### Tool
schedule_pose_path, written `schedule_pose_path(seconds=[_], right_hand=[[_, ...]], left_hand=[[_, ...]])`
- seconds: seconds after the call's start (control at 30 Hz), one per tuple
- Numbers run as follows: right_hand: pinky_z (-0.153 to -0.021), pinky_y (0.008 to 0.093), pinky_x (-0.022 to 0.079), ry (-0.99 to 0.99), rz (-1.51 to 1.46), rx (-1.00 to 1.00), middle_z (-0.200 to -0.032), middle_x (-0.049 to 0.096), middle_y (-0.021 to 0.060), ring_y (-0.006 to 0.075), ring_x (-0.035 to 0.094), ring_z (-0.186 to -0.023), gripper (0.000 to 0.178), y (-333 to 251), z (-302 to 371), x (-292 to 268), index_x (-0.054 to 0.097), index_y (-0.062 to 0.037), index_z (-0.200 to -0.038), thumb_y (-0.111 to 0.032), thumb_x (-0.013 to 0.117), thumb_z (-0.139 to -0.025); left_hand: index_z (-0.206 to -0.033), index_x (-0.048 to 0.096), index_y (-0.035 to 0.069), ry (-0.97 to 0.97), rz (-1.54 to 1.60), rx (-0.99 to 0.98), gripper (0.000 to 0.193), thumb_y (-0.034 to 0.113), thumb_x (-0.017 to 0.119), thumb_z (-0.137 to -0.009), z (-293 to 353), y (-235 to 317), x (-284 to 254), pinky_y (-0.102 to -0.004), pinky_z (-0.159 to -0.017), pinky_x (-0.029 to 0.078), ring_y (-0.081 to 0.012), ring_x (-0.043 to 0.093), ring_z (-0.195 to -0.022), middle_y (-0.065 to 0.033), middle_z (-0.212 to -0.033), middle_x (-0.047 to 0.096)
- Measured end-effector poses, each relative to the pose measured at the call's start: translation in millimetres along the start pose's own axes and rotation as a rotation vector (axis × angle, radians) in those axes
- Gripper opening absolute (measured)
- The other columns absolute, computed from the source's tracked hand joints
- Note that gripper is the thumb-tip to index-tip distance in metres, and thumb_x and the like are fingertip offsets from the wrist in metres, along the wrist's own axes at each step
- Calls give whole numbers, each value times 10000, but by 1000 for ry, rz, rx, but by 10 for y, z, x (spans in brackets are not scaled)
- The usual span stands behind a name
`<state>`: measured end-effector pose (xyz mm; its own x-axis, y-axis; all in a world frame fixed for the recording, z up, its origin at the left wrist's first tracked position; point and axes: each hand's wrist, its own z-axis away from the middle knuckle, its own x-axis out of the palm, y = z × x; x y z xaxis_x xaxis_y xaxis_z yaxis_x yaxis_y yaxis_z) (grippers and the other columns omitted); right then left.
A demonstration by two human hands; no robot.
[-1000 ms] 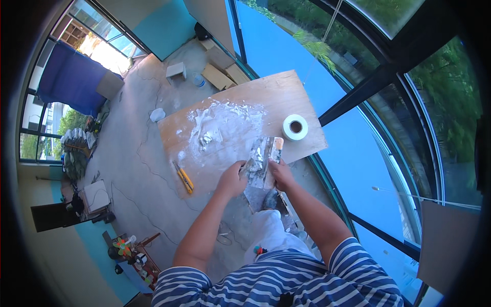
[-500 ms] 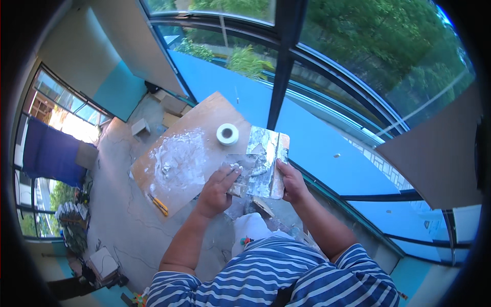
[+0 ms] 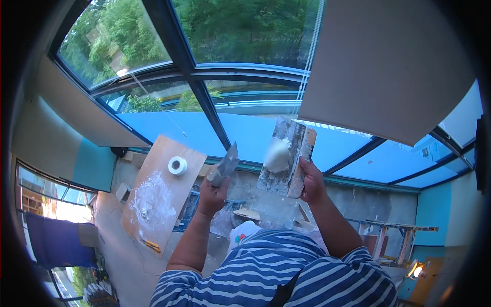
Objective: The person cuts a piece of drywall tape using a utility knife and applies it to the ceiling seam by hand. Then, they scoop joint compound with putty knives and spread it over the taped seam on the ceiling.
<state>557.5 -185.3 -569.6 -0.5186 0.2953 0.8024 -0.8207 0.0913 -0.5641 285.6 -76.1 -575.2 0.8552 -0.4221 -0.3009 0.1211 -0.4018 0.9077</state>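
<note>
Tall windows [image 3: 194, 77] sweep across the top of your view, greenery beyond the glass and pale blue along the lower part. Next down in size, a grey shade [image 3: 378, 61] hangs over to your right, and concrete floor [image 3: 115, 230] spreads away on your left. On that side, too, we have the plywood sheet [image 3: 166, 151], and at your lower right a worn, ladder-like frame [image 3: 381, 240].

Look at that white smear [image 3: 153, 202] on the plywood: plenty lying there, so I'd judge there's material left to gather. Now up to the hands! Your right hand [image 3: 313, 179] has its grip on the tan edge of a smeared board [image 3: 294, 158], raised in front of you and tilted. Your left hand [image 3: 212, 197] is closed around a flat grey scraper [image 3: 226, 163], blade angled upward, well apart from the board.

And there's the white lump [image 3: 277, 155], blurred, showing against the board's face; picking up a load looks done, while smoothing it out looks unfinished. Smaller again, a white roll [image 3: 177, 173] sits near the plywood's far edge, and a yellow cutter [image 3: 151, 246] lies at its near end, both out of your hands.
</note>
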Motion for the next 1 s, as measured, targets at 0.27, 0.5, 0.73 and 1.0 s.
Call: schedule_pose_path(seconds=[0.27, 0.5, 0.73, 1.0], right_hand=[[-940, 476, 519, 168, -171, -89, -1227, 579, 85, 269, 625, -1089, 445, -288, 326, -307, 377, -112, -1391, -267, 528, -1002], [-914, 512, 530, 246, -217, -165, -1237, 577, 96, 283, 619, -1104, 458, -657, 668, -661, 382, -119, -1394, -272, 544, -994], [-955, 490, 513, 279, -213, -276, -1231, 610, 144, 314, 624, -1112, 460, -930, 1096, -912, 452, -36, -1357, -305, 528, -992], [-869, 433, 569, 212, -154, -214, -1170, 633, 150, 276, 671, -1020, 448, -1495, 1503, -1254, 455, -10, -1327, -283, 552, -986]], left_hand=[[-1218, 571, 2, 14, 7, 591, 328, 64, 626, -901, -222, 566, 961, -354, -875, 476, -276, 604, -1061, -173, -1182, 624], [-1236, 583, 31, -296, -122, 532, 498, 13, 719, -758, -262, 830, 1488, -441, -940, 491, -388, 578, -1141, -209, -1251, 574], [-1225, 598, 26, -388, -265, 511, 505, -55, 648, -728, -256, 738, 1891, -415, -920, 502, -374, 589, -1107, -199, -1224, 577], [-1168, 585, 21, -280, -138, -98, 312, 19, 632, -859, -480, 692, 2166, -360, -826, 510, -291, 637, -953, -146, -1065, 639]])
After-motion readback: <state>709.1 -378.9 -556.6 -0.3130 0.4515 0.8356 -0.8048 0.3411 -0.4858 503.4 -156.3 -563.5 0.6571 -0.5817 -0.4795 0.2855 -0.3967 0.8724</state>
